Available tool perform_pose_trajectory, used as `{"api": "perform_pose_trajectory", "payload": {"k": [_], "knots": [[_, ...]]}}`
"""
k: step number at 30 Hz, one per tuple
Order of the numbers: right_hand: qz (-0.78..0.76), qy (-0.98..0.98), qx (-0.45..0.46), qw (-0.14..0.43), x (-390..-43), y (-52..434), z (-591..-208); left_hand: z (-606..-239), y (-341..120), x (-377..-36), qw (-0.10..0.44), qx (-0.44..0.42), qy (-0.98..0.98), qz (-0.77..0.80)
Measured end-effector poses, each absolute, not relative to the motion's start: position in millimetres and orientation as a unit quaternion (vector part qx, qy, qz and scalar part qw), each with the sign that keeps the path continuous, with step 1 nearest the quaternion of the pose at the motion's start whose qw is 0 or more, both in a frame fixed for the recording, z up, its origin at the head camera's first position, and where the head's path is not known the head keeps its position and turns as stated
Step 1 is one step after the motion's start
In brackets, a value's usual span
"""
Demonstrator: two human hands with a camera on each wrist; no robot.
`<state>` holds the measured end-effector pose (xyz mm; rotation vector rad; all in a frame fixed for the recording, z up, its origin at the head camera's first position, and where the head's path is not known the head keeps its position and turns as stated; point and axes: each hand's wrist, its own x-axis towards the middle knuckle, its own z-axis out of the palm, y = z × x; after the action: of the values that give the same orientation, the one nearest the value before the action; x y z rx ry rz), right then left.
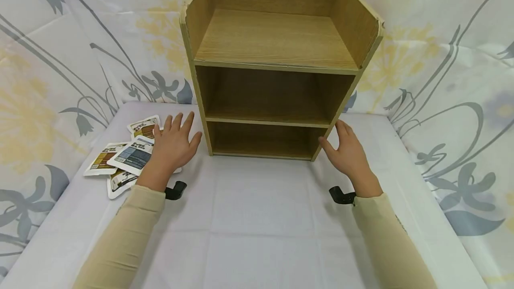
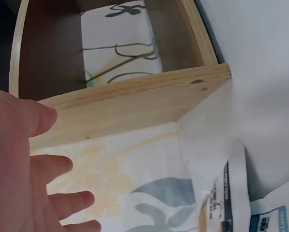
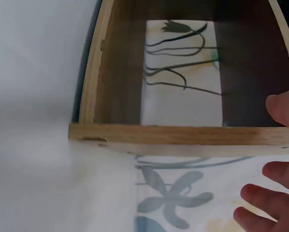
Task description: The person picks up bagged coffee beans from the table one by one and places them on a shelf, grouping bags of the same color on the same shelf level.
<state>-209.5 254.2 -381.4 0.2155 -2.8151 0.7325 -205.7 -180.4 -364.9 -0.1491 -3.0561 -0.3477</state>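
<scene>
A small wooden shelf unit [image 1: 277, 41] with three levels stands at the back of the white table. My left hand [image 1: 172, 150] hovers by its lower left side, fingers spread and holding nothing. In the left wrist view the left thumb [image 2: 40, 117] overlaps the front edge of the side panel. On the other side, my right hand [image 1: 350, 157] has its fingers extended and its thumb right at the lower right panel. The right wrist view shows the right fingers [image 3: 265, 200] apart, with nothing between them. Several flat printed packets [image 1: 134, 153] lie beneath and left of my left hand.
A white cloth [image 1: 261, 217] covers the table. Flower-patterned fabric [image 1: 453, 79] hangs behind and at both sides. The same fabric shows through the back of a shelf compartment [image 3: 125, 72] in the right wrist view. Black straps [image 1: 342, 195] sit at both wrists.
</scene>
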Motion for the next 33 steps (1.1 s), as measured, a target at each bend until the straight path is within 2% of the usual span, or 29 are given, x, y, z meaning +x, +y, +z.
{"api": "perform_pose_trajectory", "payload": {"k": [15, 33], "knots": [[0.345, -0.921, 0.057, 0.171, -221, 234, -401, -385, -189, -205, 0.077, -0.067, -0.984, -0.145], [0.373, -0.909, 0.028, 0.185, -225, 226, -413, -406, -202, -207, 0.061, -0.07, -0.99, -0.107]]}}
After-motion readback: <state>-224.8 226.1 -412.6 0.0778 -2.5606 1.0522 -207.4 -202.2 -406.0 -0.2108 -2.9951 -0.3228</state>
